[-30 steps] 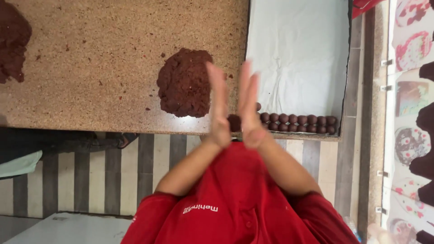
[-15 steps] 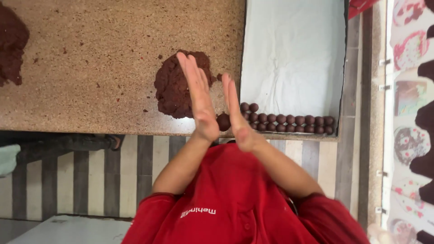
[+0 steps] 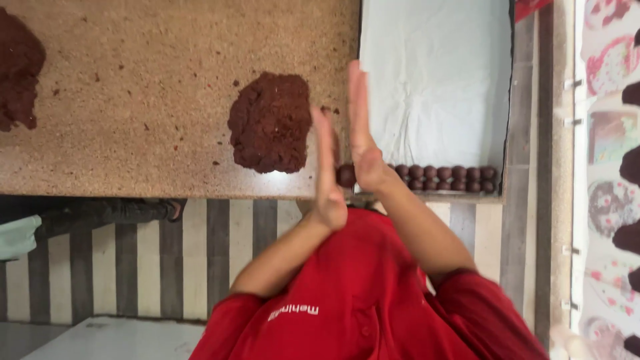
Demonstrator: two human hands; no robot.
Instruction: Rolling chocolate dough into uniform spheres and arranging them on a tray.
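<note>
light: bright, even | shadows: soft | focus: mostly sharp

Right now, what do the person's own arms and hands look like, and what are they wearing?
Both hands are bare: no gloves, rings or watch show on the left hand or the right hand. The forearms are uncovered too. The person wears a red short-sleeved shirt with a small white printed marking on it; the sleeves end above the elbows. Fingers are straight and slim in outline.
</note>
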